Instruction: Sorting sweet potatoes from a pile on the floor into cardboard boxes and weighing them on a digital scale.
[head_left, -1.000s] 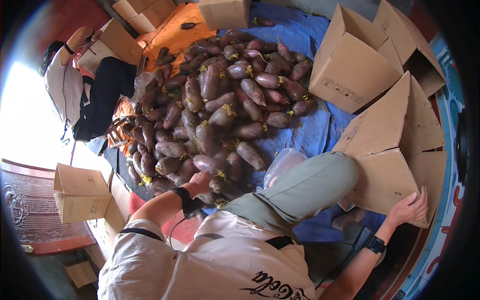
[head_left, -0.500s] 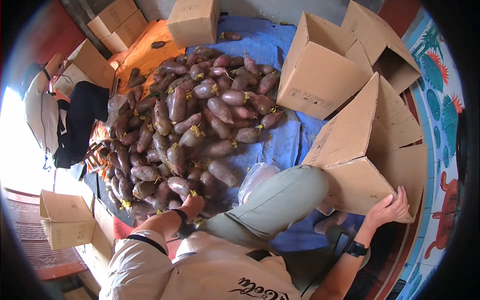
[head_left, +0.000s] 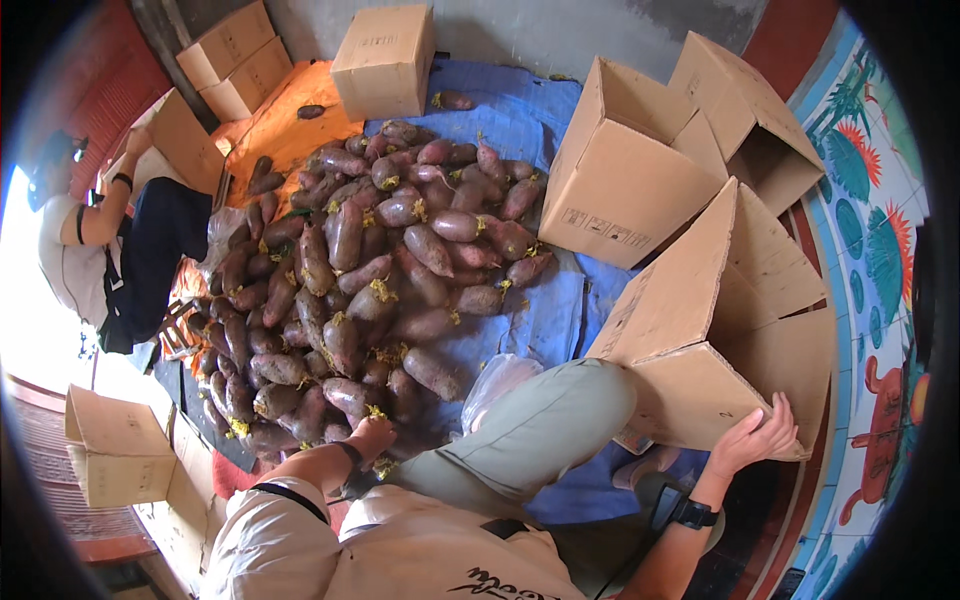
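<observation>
Head view looks down over the person's own pale shirt and bent knee in grey-green trousers onto a blue tarpaulin spread over the floor. A large heap of purple-skinned sweet potatoes covers the tarpaulin's left and middle parts, many with yellow sprouts at their ends.

At the near edge of the heap, the left hand reaches down among the nearest tubers, its wrist wearing a dark band. Its fingers are hidden among the potatoes — whether they grasp one cannot be told.

At the tarpaulin's right edge, the right hand lies with fingers spread and loose on the lower flap of an open cardboard box tipped on its side, touching the flap's edge without clenching it. A dark watch sits on that wrist.

Behind this box, toward the far right corner, stand two more open cardboard boxes, and a closed carton stands at the tarpaulin's far edge. A clear plastic bag lies just beside the knee.

Off the tarpaulin's left edge, another person in a white top and dark trousers sits holding a folded cardboard box. A small carton stands at the lower left, well apart from the heap.
</observation>
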